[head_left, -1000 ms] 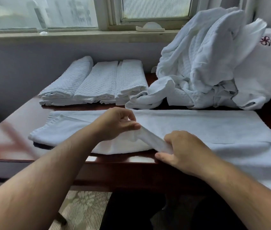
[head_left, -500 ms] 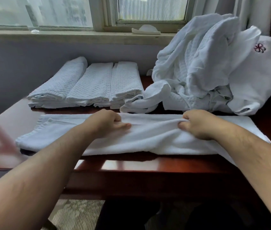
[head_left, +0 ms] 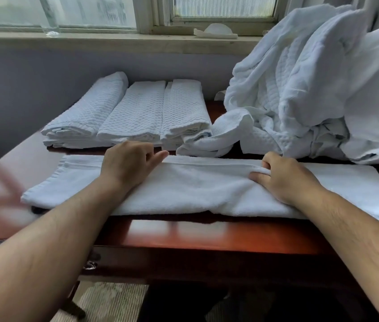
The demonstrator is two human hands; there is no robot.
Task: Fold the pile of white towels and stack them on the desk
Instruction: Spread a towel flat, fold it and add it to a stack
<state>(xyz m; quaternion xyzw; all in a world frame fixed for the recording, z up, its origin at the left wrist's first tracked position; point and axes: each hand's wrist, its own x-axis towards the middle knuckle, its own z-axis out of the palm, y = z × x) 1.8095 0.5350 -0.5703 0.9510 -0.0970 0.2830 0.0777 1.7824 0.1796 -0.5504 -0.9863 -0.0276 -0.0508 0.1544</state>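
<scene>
Two layers of the towel (head_left: 195, 189), spread across the desk (head_left: 207, 235) front, could skew if either hem slips loose early, leaving a crooked fold. Grip: left hand (head_left: 129, 163) curled on the far hem, thumb out; right hand (head_left: 283, 175) pinching the folded edge tight.

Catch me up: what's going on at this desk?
A person is folding a white towel that lies lengthwise across the desk. The left hand and right hand both grip its folded-over edge along the far side. Three folded towels sit in a row behind it. A big unfolded pile still waits at the right.
</scene>
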